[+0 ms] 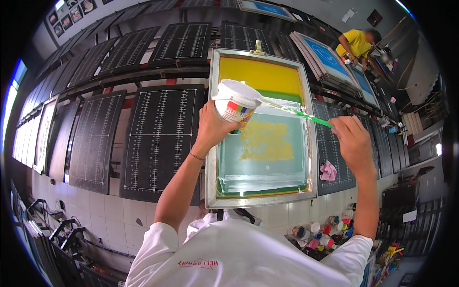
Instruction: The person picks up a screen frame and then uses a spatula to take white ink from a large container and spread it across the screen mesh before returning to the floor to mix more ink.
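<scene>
My left hand (213, 125) grips a white plastic tub (234, 97) with a colourful label, its mouth tipped to the right. Between the fingers of my right hand (354, 138) is a green stirring stick (319, 120); its far part is smeared with white paste and reaches the tub's rim. What lies inside the tub is mostly hidden. Below both hands is a screen-printing frame (311, 138) with a metal border. Its mesh shows a yellow band (263, 74) at the far end, green below, and a blotchy yellow patch (265, 141) in the middle.
Black boards with white ruled lines (160, 138) stand in rows around the frame. A crumpled pink cloth (328, 171) lies on the right board. Jars (318, 234) crowd the tiled floor. Stacked screens (320, 57) and a person in yellow (355, 43) are at the far right.
</scene>
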### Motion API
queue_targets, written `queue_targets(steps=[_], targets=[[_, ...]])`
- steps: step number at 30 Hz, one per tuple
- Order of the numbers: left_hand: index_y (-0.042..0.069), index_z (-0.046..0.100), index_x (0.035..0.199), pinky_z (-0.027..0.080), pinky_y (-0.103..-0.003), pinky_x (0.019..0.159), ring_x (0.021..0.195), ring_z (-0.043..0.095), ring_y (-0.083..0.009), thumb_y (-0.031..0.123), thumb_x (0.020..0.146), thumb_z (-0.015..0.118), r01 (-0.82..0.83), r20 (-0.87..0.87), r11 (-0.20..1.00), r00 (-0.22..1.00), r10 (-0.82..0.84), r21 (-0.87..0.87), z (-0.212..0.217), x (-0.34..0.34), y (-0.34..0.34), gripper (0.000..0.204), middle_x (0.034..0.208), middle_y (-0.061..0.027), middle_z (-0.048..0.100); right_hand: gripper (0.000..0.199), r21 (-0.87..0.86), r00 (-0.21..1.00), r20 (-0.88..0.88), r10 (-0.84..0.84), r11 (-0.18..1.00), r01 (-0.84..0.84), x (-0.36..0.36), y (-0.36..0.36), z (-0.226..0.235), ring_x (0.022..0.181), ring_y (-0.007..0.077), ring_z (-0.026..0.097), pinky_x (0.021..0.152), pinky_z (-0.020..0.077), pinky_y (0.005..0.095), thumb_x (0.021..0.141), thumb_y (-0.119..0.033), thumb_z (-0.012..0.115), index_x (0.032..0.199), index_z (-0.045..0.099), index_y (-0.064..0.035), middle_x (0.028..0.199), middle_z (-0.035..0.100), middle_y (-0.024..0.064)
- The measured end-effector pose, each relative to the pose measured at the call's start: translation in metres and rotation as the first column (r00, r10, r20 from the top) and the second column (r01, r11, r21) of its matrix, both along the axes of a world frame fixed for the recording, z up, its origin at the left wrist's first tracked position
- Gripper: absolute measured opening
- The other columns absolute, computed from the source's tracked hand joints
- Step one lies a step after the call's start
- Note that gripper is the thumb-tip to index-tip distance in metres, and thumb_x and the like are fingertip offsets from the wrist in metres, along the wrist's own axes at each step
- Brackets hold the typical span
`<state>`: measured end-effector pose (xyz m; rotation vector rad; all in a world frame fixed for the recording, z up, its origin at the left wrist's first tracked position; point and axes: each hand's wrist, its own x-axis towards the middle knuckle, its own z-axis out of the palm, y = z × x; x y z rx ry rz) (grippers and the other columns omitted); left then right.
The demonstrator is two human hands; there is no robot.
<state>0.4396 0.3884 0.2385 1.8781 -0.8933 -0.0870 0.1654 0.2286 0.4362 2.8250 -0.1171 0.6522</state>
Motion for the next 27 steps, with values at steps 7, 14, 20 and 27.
queue_targets(steps=[7,14,20,27], targets=[[-0.005,0.046,0.122,0.052,-0.034,0.087,0.102,0.063,-0.0248,0.015,0.060,0.086,-0.024,-0.338,0.963,0.939,-0.071,-0.270,-0.017,0.004,0.010,0.077,0.116,-0.0177,0.060,0.018,0.339,0.955,-0.004,-0.298,0.898,0.282,-0.029,-0.035,-0.011,0.086,0.0336,0.061,0.074,0.0491,0.0381,0.089,-0.007,0.060,0.105,0.062,0.0014,0.095,0.062,0.0134],[-0.001,0.037,0.132,0.046,-0.034,0.098,0.113,0.055,-0.0194,0.004,0.067,0.076,-0.087,-0.526,0.849,0.816,-0.240,-0.522,-0.035,-0.025,0.053,0.076,0.123,-0.0124,0.052,0.025,0.493,0.878,-0.180,-0.443,0.732,0.471,-0.069,-0.179,-0.081,0.099,0.0376,0.063,0.083,0.0479,0.0418,0.092,-0.016,0.059,0.110,0.064,0.0014,0.105,0.066,0.0220],[-0.001,0.036,0.136,0.046,-0.035,0.099,0.115,0.054,-0.0205,0.005,0.069,0.075,-0.261,-0.651,0.846,0.749,-0.127,-0.465,-0.052,-0.050,0.100,0.077,0.127,-0.0117,0.052,0.026,0.455,0.820,-0.381,-0.428,0.685,0.569,-0.038,-0.240,-0.094,0.096,0.0385,0.064,0.084,0.0477,0.0429,0.091,-0.017,0.061,0.108,0.067,0.0015,0.099,0.067,0.0229],[-0.001,0.035,0.137,0.046,-0.035,0.100,0.115,0.055,-0.0207,0.007,0.070,0.077,-0.337,-0.658,0.822,0.751,-0.059,-0.459,-0.063,-0.062,0.122,0.079,0.127,-0.0118,0.053,0.024,0.402,0.823,-0.481,-0.301,0.759,0.512,0.019,-0.257,-0.091,0.091,0.0372,0.065,0.082,0.0485,0.0425,0.090,-0.017,0.063,0.104,0.069,0.0016,0.094,0.068,0.0230]])
